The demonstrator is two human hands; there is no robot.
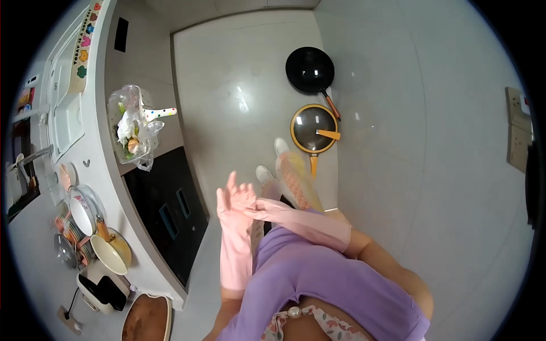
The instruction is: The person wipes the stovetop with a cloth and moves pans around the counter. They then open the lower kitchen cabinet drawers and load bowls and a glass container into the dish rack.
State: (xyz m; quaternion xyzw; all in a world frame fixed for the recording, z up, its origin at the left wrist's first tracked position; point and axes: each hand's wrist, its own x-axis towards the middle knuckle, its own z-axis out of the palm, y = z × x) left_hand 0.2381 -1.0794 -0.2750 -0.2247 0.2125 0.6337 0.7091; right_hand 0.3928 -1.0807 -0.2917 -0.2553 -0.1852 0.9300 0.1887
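Observation:
Long pink rubber gloves cover both hands and forearms. My left hand (235, 199) is held up in front of the purple top (318, 267), palm showing and fingers apart, with nothing in it. From the right, my right hand (259, 209) reaches across, its fingers closed at the base of the left palm, where they seem to pinch the glove. What exactly lies between those fingers is too small to tell.
A black wok (310, 69) and a lidded pan with a yellow rim (314, 128) lie on the floor by the right wall. Along the left runs a counter (145, 250) with pans (112, 254), a sink (69, 122) and a hanging bin with a plastic bag (133, 131).

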